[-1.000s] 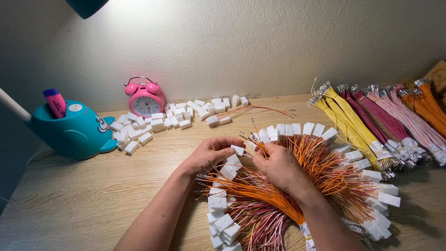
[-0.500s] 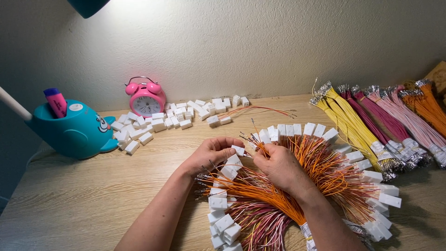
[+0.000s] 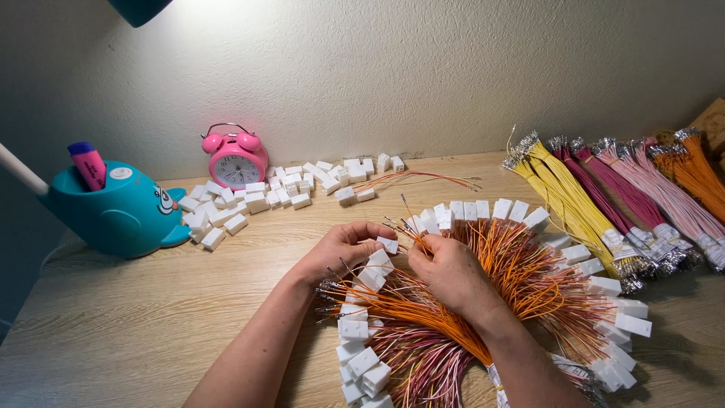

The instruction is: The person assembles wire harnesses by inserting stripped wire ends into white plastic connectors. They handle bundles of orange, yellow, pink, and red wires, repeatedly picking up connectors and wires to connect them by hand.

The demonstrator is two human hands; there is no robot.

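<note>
Nothing has shifted since a moment ago: my left hand [image 3: 343, 253] pinches a white connector [image 3: 387, 245] while my right hand [image 3: 445, 268] fingers grip an orange wire [image 3: 414, 227] at it.

Your left hand [image 3: 340, 253] pinches a white connector block [image 3: 387, 245]; your right hand [image 3: 449, 272] sits on orange wires [image 3: 529, 272]. White connector housings [image 3: 483, 211] ring that fan of wires, and pink-and-maroon strands [image 3: 423, 370] show at its near edge. Toward the table's right edge you have bundled wires: yellow [image 3: 563, 193], maroon [image 3: 604, 189], pale pink [image 3: 664, 196], orange [image 3: 698, 170]. Near the back edge stands a pink alarm clock [image 3: 236, 159] with a white face beside loose white blocks [image 3: 249, 200]. At the left edge, a teal holder [image 3: 113, 215] carries a pink marker with a blue cap [image 3: 88, 164]. The table [image 3: 151, 325] is pale wood grain.
</note>
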